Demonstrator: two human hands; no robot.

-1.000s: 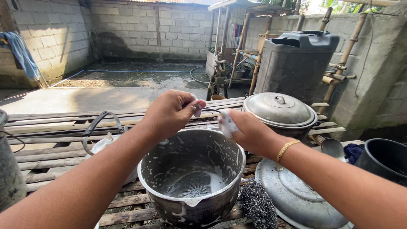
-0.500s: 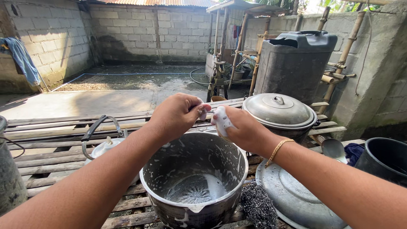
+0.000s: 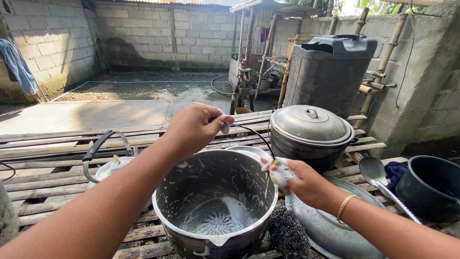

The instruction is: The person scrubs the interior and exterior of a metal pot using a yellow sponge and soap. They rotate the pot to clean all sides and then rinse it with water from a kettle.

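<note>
A large soapy metal pot [image 3: 215, 201] stands on the wooden slat table [image 3: 52, 144] in front of me, with suds and grey water at its bottom. My left hand [image 3: 196, 127] holds the pot's thin wire handle [image 3: 251, 132] up above the far rim. My right hand [image 3: 299, 180] grips a foamy sponge [image 3: 279, 172] against the handle at the pot's right rim.
A steel-wool scrubber [image 3: 287, 235] lies right of the pot, beside a flat metal lid [image 3: 330, 225]. A lidded pot [image 3: 309, 134] stands behind; a kettle [image 3: 108, 165] at left. A ladle [image 3: 378, 175], black basin [image 3: 431, 184] and large dark barrel [image 3: 330, 72] are at right.
My right hand has slid the sponge from the top of the wire handle down to the pot's right rim. My left hand still holds the handle up.
</note>
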